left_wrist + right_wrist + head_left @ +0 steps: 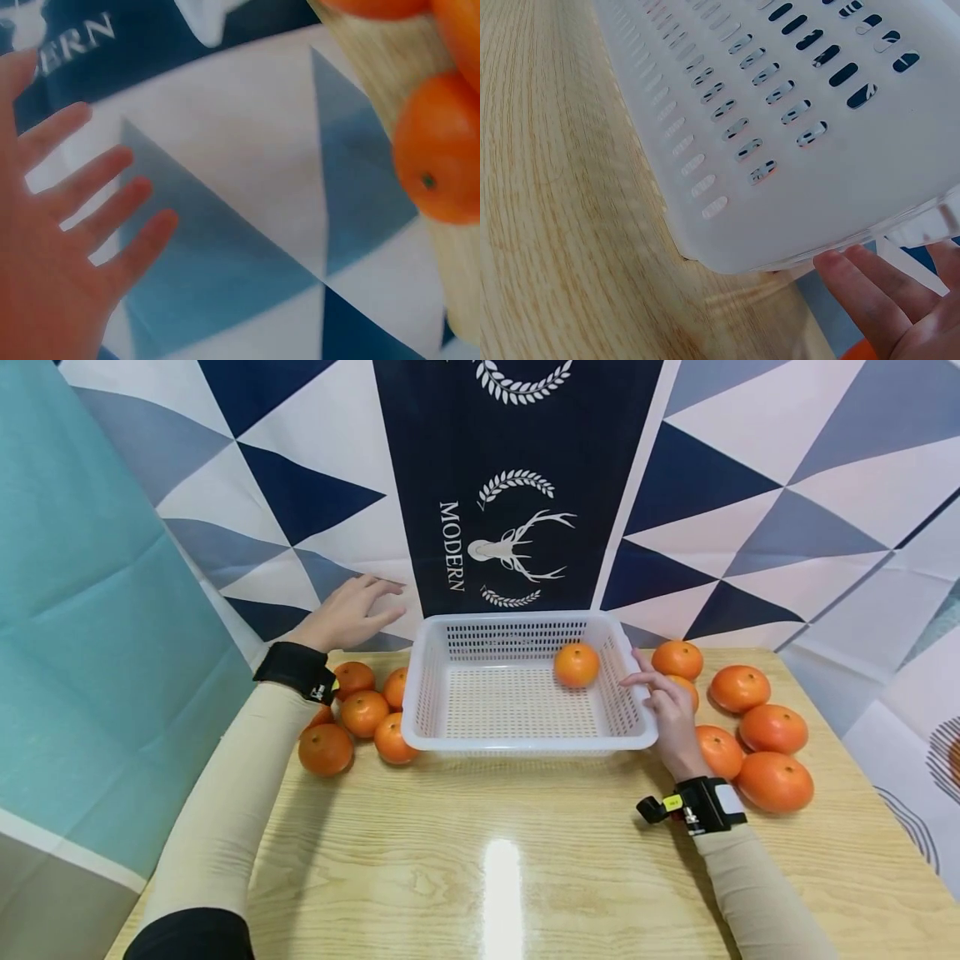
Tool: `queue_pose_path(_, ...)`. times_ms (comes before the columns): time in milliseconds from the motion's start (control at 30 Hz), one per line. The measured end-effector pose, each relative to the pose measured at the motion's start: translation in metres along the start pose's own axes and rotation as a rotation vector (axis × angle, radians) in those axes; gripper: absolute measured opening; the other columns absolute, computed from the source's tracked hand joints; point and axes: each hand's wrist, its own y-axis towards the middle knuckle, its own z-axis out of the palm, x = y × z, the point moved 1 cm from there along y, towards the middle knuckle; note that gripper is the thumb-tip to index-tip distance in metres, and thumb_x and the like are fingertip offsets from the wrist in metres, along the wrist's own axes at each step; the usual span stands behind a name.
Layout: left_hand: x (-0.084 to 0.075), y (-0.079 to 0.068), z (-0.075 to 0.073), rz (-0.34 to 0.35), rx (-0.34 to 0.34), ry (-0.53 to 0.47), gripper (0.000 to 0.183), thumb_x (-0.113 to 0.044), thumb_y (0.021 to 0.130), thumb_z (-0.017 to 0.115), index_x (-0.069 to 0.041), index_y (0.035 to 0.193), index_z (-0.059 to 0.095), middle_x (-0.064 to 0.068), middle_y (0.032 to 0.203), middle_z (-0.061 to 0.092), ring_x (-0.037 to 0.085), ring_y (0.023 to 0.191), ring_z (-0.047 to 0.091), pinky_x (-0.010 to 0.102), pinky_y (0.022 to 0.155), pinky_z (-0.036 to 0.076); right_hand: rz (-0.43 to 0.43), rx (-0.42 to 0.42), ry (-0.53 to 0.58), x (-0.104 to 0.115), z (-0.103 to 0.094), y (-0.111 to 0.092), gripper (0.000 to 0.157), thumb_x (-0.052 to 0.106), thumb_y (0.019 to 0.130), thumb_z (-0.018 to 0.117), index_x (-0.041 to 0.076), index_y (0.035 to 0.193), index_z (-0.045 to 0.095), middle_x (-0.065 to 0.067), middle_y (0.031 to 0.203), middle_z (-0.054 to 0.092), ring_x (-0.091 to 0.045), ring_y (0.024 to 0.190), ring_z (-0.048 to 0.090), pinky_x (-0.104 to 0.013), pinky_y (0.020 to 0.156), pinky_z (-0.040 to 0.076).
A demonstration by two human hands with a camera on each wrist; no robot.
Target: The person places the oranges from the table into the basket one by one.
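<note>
The left grip (347,617) shows spread fingers near the round orange fruits (364,714). The right grip (671,717) touches the white plastic basket (525,744); whether it pinches, I cannot tell. One fruit (576,665) lies inside. Filling seems in hand; the next move calls for left fingers around another.

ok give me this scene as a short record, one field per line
container: white slotted basket on wooden table
inside: one orange fruit, toward the right end
left of basket: fruit cluster
right of basket: second fruit cluster
left hand: fingers spread, holding nothing
right hand: at basket's right rim, grip unclear
</note>
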Motion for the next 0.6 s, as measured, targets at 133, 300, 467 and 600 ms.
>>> queue_pose_path(133,0.019,-0.006,-0.003,-0.055,0.036,-0.004,0.064,-0.049,0.117,0.049,-0.008,0.166,0.052,0.027,0.175,0.044,0.049,0.164,0.036,0.071,0.138,0.028,-0.001,0.002,0.01,0.0,0.0,0.0,0.042,-0.006,0.094,0.036,-0.014,0.111,0.074,-0.017,0.181,0.044,-0.034,0.175,0.032,-0.006,0.113,0.046)
queue_pose_path(300,0.034,-0.013,-0.003,-0.103,0.061,-0.013,0.066,-0.051,0.117,0.047,-0.006,0.165,0.05,0.03,0.173,0.044,0.051,0.161,0.039,0.071,0.135,0.031,-0.005,-0.003,-0.003,0.001,0.0,0.001,0.042,-0.006,0.093,0.036,-0.016,0.112,0.072,-0.017,0.18,0.045,-0.034,0.174,0.033,-0.006,0.112,0.047)
queue_pose_path(467,0.043,-0.016,0.002,-0.135,0.085,0.004,0.067,-0.05,0.116,0.048,-0.004,0.165,0.051,0.032,0.171,0.045,0.052,0.156,0.045,0.071,0.132,0.036,-0.002,0.0,-0.011,0.002,0.001,0.0,0.043,-0.006,0.093,0.036,-0.017,0.112,0.072,-0.017,0.18,0.044,-0.033,0.174,0.033,-0.005,0.113,0.046)
queue_pose_path(600,0.048,-0.017,0.009,-0.158,0.115,0.022,0.068,-0.052,0.117,0.047,-0.005,0.165,0.05,0.035,0.173,0.041,0.054,0.156,0.045,0.074,0.132,0.036,-0.007,0.003,-0.008,0.001,0.001,-0.001,0.042,-0.005,0.093,0.036,-0.017,0.112,0.071,-0.016,0.18,0.044,-0.035,0.175,0.031,-0.006,0.113,0.046)
